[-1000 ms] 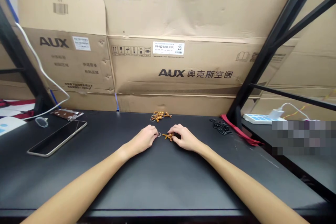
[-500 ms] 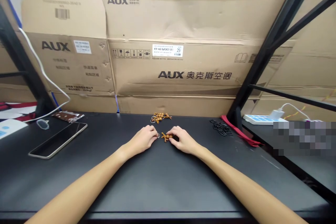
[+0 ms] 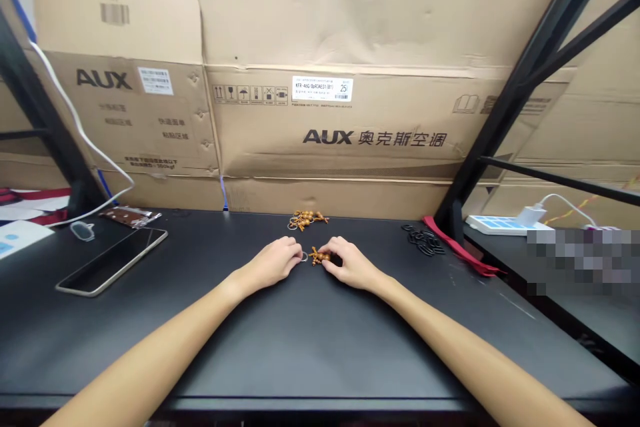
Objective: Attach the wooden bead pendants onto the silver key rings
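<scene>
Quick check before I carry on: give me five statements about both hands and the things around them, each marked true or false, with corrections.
1. The left hand and right hand are apart, with a metal ring at the left fingertips. True.
2. The right hand is touching the metal ring. False: its fingers are on a brown beaded charm.
3. A phone lies flat to the left of the left hand. True.
4. The beaded charm is the only beaded thing in view. False: a cluster of similar beads lies beyond the hands, near the cardboard.
5. Black loops lie to the right of the right hand. True.
</scene>
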Available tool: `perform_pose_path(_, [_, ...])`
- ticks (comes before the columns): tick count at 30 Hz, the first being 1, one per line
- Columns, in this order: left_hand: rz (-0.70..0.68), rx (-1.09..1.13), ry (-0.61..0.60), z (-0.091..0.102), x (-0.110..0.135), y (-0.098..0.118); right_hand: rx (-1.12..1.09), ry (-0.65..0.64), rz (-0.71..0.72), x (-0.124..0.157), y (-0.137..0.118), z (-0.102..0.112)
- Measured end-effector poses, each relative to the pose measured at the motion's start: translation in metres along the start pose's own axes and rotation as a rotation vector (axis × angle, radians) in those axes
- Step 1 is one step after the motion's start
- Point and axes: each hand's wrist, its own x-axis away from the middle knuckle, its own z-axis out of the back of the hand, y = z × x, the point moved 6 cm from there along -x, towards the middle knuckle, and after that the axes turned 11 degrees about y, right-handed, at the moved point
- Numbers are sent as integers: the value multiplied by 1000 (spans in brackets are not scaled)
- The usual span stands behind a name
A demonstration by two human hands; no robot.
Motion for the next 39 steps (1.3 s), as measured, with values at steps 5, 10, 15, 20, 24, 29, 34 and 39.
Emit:
perform_pose_path(5, [42,3,11,-2,0,0,-36,12,-4,0,-3,-1])
perform_pose_path(10, [92,138,42,-4,0,0,-76,26,-19,-1,-7,0])
perform_pose_path(15, [190,211,37,-7,0,-2,-106,43,-35,0,-9,0])
perform_pose_path(20, [235,213,25,-7,0,-2,-137,64,-42,-1,-12,1])
perform_pose_path(24, [256,211,23,-4,-1,1,-152,69,-36,-1,-16,1])
perform_pose_path(29, [276,222,24,-2,-2,4,-154,72,-24,0,-19,0])
perform_pose_path(34, [282,222,16,-1,-2,4,-106,88,-16,0,-19,0])
perform_pose_path(39, [304,254,9,1,-3,5,-35,91,6,0,-22,0])
